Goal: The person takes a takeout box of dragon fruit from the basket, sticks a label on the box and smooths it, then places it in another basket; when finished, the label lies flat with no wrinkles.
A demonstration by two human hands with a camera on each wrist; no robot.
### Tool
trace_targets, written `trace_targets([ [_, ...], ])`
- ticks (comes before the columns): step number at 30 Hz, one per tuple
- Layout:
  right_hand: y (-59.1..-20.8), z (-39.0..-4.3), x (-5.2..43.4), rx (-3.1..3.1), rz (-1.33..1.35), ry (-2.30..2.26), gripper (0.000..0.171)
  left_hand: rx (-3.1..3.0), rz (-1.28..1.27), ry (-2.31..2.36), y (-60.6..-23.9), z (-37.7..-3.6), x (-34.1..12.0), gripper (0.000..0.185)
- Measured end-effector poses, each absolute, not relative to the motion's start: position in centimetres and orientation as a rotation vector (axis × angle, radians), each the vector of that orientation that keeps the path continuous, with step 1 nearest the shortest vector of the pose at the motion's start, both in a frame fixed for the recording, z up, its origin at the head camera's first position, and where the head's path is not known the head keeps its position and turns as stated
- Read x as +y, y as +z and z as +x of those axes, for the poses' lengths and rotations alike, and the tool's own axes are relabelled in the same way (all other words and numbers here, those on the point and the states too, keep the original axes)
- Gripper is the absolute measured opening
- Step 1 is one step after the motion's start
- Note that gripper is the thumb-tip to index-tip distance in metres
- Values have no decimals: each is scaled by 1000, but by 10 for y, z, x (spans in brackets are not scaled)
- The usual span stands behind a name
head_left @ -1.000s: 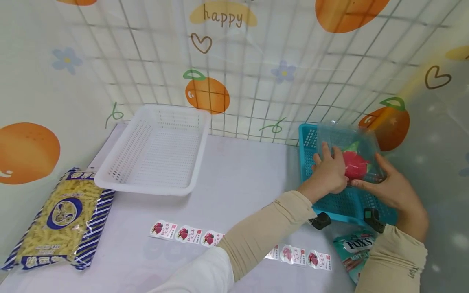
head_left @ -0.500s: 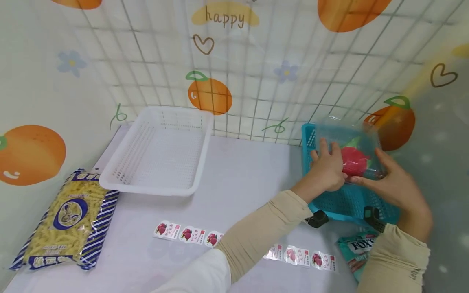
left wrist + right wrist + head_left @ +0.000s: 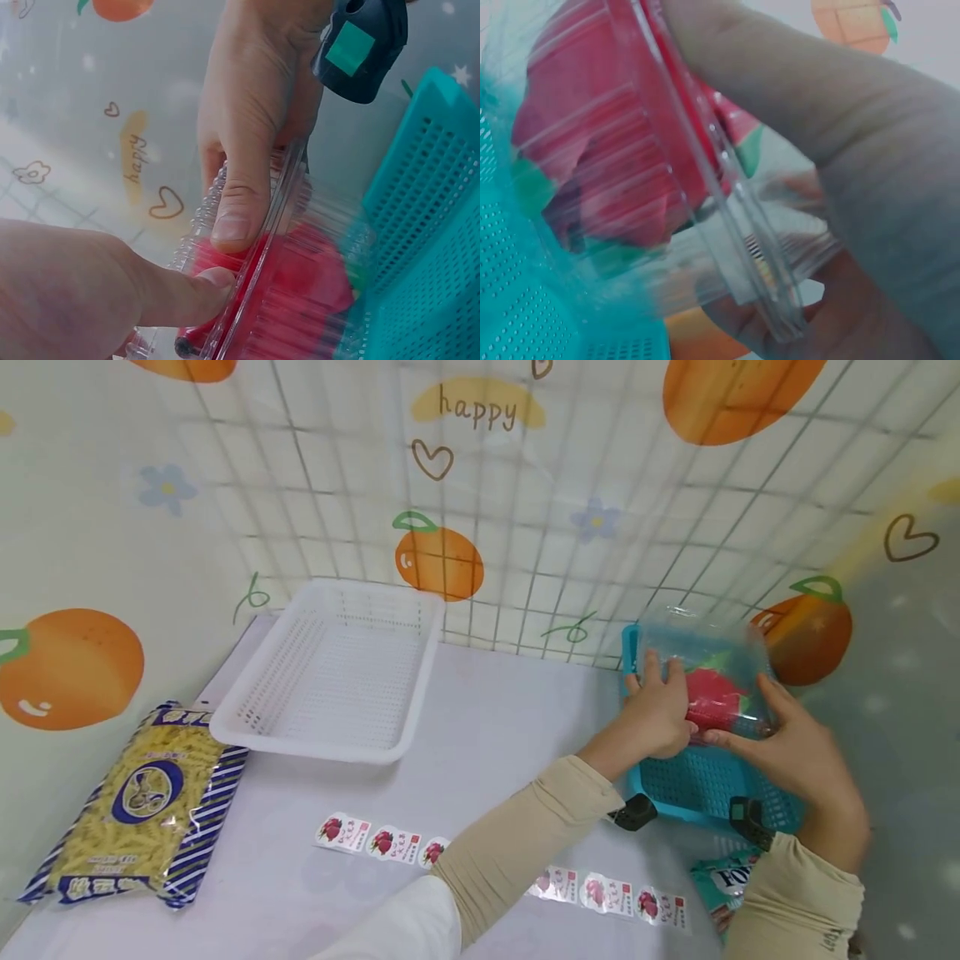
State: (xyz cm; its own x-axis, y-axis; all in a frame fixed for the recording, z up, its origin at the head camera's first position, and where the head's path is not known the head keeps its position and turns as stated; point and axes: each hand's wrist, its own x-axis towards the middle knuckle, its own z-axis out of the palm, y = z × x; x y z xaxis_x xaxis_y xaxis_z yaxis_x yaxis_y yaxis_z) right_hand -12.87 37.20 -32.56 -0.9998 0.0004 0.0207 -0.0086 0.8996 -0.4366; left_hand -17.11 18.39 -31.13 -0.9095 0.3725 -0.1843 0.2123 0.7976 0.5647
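A clear plastic clamshell box (image 3: pixel 675 631) with a pink-red dragon fruit (image 3: pixel 714 700) inside is held above a blue perforated basket (image 3: pixel 678 787). My left hand (image 3: pixel 656 714) grips the box's left side, fingers spread over it. On the opposite side, my right hand (image 3: pixel 801 760) holds it between thumb and fingers. Both thumbs press near the box's rim in the left wrist view, close to each other. Ridged clear walls and the fruit's green tips show in the right wrist view. Some fingers are hidden behind the box.
A white perforated basket (image 3: pixel 337 685) stands at the back left. Beside it lies a bag of spiral pasta (image 3: pixel 138 802). A row of dragon-fruit stickers (image 3: pixel 393 843) runs along the front, partly under the left sleeve. A green FOX'S bag (image 3: pixel 720 881) lies by the right sleeve.
Both hands, still around the box, have shifted slightly left relative to the blue basket. The whole head view has also moved a little.
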Motion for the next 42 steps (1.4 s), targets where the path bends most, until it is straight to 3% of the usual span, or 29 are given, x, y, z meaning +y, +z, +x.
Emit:
trace_targets([
  [42,-320,-134,304,-2986,63,616,111,2763,486,959,-306,-163,112,86],
])
